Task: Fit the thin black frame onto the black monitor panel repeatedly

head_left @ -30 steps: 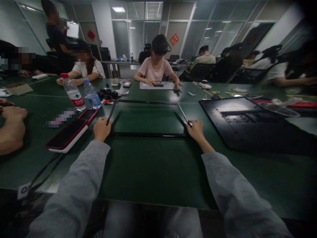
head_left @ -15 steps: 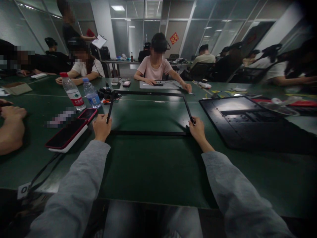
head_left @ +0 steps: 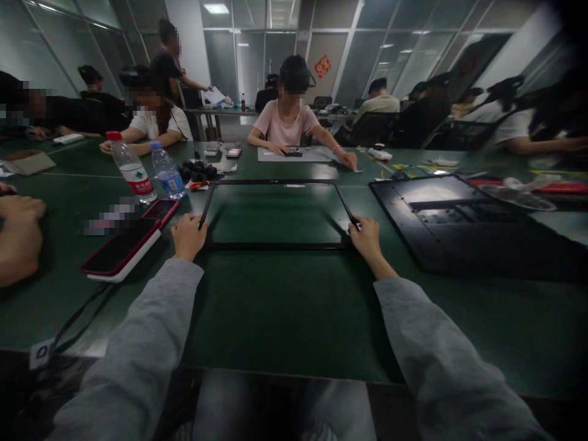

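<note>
The green table (head_left: 285, 312) takes up most of what I can see, its near side partly covered by the wearer's grey sleeves (head_left: 156, 318). Beyond its far edge sits a person in a pink top (head_left: 288, 125), lower half hidden by the table. To the right lies a big black panel (head_left: 441, 239), its outer corner sinking into shadow where the view goes dark. In the middle, right in front of the wearer, is a thin black rectangular frame (head_left: 275, 247), open to the tabletop; whether its near bar touches down I can't tell. The hands are well apart, each clamped on one short side of it, left hand (head_left: 188, 237) and right hand (head_left: 366, 237), with some fingertips out of sight. At the left edge someone else's forearm (head_left: 18, 245) is cut off. Nearer the left hand, a red-edged phone (head_left: 119, 245) rests on a white slab (head_left: 133, 262) (beside it, something is pixelated past recognising). Behind stand a red-capped bottle (head_left: 132, 168) and a blue-capped bottle (head_left: 166, 171), then a small dark jumble (head_left: 193, 170), too murky to name.
</note>
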Motion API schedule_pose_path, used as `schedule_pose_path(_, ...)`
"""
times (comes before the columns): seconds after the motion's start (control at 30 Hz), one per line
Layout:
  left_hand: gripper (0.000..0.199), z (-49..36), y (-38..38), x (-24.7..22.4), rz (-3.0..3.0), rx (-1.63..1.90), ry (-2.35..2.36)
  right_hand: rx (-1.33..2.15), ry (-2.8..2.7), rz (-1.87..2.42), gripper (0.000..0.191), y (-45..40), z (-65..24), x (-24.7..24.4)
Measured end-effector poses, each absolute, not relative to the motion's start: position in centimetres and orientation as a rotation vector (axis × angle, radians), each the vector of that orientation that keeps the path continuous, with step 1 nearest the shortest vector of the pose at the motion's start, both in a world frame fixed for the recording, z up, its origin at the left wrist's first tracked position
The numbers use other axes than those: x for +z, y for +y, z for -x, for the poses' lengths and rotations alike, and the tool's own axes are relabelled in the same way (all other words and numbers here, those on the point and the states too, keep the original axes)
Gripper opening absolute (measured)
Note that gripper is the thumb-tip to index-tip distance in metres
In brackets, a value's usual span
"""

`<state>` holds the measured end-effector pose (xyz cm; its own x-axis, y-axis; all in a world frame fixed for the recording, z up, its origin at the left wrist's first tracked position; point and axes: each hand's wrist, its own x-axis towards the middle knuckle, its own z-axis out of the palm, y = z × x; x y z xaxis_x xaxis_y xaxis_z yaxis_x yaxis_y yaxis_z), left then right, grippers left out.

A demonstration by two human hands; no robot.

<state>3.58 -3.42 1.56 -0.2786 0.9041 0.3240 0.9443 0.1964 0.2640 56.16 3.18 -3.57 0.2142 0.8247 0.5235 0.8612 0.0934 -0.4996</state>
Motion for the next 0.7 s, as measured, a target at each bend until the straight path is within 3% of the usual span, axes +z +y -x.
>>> schedule_pose_path(0.7,0.04,-2.95,-3.08,0.98,1.852,-0.555,-2.444,-0.06,-1.652,1.879,0.047,3.44,-56.44,-4.61)
